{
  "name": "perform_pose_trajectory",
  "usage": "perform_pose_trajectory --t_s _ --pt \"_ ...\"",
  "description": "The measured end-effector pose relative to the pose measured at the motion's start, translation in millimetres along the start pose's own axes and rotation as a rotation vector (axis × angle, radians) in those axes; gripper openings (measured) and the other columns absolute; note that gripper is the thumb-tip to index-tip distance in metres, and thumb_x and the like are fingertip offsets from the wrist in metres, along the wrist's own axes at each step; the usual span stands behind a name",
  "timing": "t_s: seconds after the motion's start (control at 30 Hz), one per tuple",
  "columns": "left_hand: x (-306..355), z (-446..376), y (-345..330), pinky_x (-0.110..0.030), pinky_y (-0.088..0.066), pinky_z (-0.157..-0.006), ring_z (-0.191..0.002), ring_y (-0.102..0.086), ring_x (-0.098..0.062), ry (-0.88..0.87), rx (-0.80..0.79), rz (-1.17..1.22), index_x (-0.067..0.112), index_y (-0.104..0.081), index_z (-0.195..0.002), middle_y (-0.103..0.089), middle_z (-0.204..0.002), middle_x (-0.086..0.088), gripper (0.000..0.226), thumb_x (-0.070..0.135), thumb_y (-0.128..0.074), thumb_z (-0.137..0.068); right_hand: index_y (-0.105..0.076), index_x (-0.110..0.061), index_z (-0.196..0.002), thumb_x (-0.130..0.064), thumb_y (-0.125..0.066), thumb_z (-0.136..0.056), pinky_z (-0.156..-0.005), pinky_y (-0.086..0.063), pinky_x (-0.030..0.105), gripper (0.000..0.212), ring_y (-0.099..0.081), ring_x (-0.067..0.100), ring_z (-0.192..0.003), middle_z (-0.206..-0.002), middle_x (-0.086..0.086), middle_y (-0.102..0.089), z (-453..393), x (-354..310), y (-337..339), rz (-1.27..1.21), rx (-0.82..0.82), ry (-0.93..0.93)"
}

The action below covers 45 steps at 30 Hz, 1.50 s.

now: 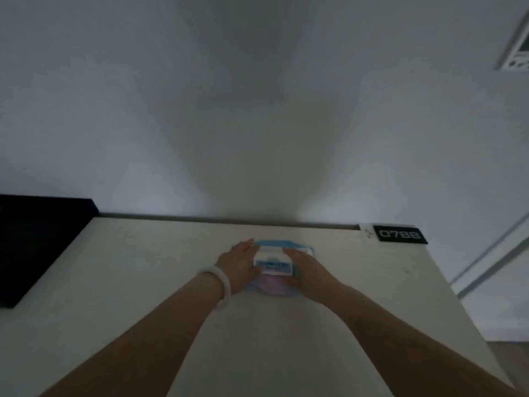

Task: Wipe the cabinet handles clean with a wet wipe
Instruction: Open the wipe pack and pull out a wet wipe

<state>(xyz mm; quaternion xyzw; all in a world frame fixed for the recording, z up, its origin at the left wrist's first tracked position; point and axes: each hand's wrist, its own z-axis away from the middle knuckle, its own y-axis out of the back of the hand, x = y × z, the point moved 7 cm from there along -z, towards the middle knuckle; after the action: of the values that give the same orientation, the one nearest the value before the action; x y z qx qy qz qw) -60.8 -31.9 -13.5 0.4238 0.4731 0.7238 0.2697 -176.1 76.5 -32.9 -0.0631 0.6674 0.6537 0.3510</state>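
the wipe pack (274, 266), blue-edged with a white lid flap on top, is lying flat on the pale surface (143, 282), near its far edge and roughly in the middle. the left hand (240, 265) is resting against the pack's left side, fingers laid fairly straight along it and steadying rather than gripping. the right hand (305, 267) is lying over the pack's right side; whether its fingers are curling round the edge or pinching the lid is hard to tell, as the picture is dim and soft there. a pale bracelet (217, 285) is sitting on the left wrist.

judging from this, the step in hand is getting a wipe out, and no wipe is showing yet. the soft pack could be sliding or buckling if the lid is being pulled without the left hand pressing down, and several wipes could be coming out together.

further out, a black block (37, 242) is lying at the left and a small black display (400, 234) is sitting at the far right corner; its digits are blurred. no cabinet handles are in view, and both elbows are cut off below.
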Motion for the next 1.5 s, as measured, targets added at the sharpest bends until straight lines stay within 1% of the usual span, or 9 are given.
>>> perform_pose_trajectory --t_s 0.2,0.33,0.57,0.7,0.83,1.0,1.13,1.3,1.5 --pt "-2 -22 -37 -0.034 -0.014 -0.118 -0.148 -0.008 -0.018 -0.033 0.05 -0.116 0.015 -0.012 -0.152 -0.005 -0.162 -0.004 0.061 0.034 -0.04 -0.101 -0.032 -0.005 -0.145 -0.034 -0.059 -0.089 -0.118 -0.018 0.04 0.069 -0.029 0.028 -0.14 -0.151 0.015 -0.033 -17 12 -33 0.123 0.017 0.036" --pt "-15 -24 -56 -0.032 -0.013 -0.115 -0.148 -0.01 -0.015 0.014 0.093 -0.138 0.018 -0.01 -0.153 -0.007 -0.162 0.0 0.067 0.041 -0.041 -0.098 -0.045 0.0 -0.137 -0.053 -0.043 -0.085 -0.112 -0.029 0.05 0.075 -0.04 0.037 -0.133 -0.141 0.02 -0.046 -17 23 -41 0.119 0.152 0.062" --pt "-8 24 -78 -0.036 -0.027 -0.1 -0.136 -0.032 -0.02 0.027 0.191 -0.058 0.026 -0.04 -0.143 -0.037 -0.148 0.004 0.083 0.07 -0.019 -0.075 -0.059 -0.009 -0.125 -0.054 -0.046 -0.085 -0.101 -0.043 0.039 0.061 -0.054 0.025 -0.113 -0.121 0.008 -0.061 41 10 -46 0.083 0.223 0.132" --pt "4 74 -94 -0.041 -0.046 -0.08 -0.115 -0.044 -0.02 -0.095 0.373 -0.018 0.021 -0.058 -0.127 -0.059 -0.127 -0.002 0.062 0.058 -0.044 -0.078 -0.056 -0.012 -0.127 -0.053 -0.048 -0.087 -0.105 -0.04 0.037 0.059 -0.049 0.022 -0.118 -0.127 0.006 -0.057 94 6 -62 0.137 0.247 0.151" --pt "10 99 -102 -0.039 -0.046 -0.077 -0.112 -0.045 -0.018 -0.052 0.378 -0.007 0.023 -0.06 -0.123 -0.06 -0.124 0.0 0.061 0.058 -0.044 -0.076 -0.058 -0.008 -0.125 -0.051 -0.046 -0.087 -0.095 -0.049 0.043 0.059 -0.058 0.028 -0.109 -0.121 0.009 -0.062 116 -5 -70 0.219 0.246 0.135" --pt "7 102 -102 -0.034 -0.03 -0.092 -0.13 -0.04 -0.023 0.049 0.28 0.134 0.027 -0.045 -0.14 -0.045 -0.143 0.004 0.081 0.068 -0.025 -0.073 -0.052 -0.005 -0.132 -0.048 -0.042 -0.087 -0.091 -0.051 0.044 0.064 -0.059 0.034 -0.102 -0.117 0.017 -0.062 116 -9 -64 0.144 0.263 0.068" --pt "3 98 -99 -0.034 -0.03 -0.095 -0.131 -0.036 -0.023 0.134 0.267 0.241 0.028 -0.03 -0.147 -0.042 -0.146 0.004 0.073 0.05 -0.06 -0.084 -0.054 -0.005 -0.129 -0.04 -0.039 -0.094 -0.082 -0.052 0.043 0.051 -0.061 0.036 -0.092 -0.112 0.018 -0.064 111 -14 -52 0.042 0.328 0.04" --pt "5 96 -99 -0.039 -0.032 -0.098 -0.129 -0.037 -0.024 0.187 0.252 0.329 0.028 -0.019 -0.15 -0.043 -0.142 0.002 0.092 0.035 -0.073 -0.077 -0.028 -0.022 -0.145 -0.036 -0.042 -0.1 -0.072 -0.042 0.024 0.049 -0.061 0.022 -0.092 -0.1 0.001 -0.058 97 -3 -42 -0.184 0.357 -0.28" --pt "9 104 -82 -0.047 -0.05 -0.083 -0.099 -0.051 -0.025 0.076 0.465 0.53 0.016 -0.057 -0.1 -0.039 -0.108 -0.002 0.046 0.05 -0.059 -0.069 -0.036 -0.013 -0.134 -0.024 -0.059 -0.093 -0.078 -0.051 0.039 0.049 -0.06 0.025 -0.086 -0.096 0.008 -0.059 104 11 -20 -0.308 0.623 -0.397"
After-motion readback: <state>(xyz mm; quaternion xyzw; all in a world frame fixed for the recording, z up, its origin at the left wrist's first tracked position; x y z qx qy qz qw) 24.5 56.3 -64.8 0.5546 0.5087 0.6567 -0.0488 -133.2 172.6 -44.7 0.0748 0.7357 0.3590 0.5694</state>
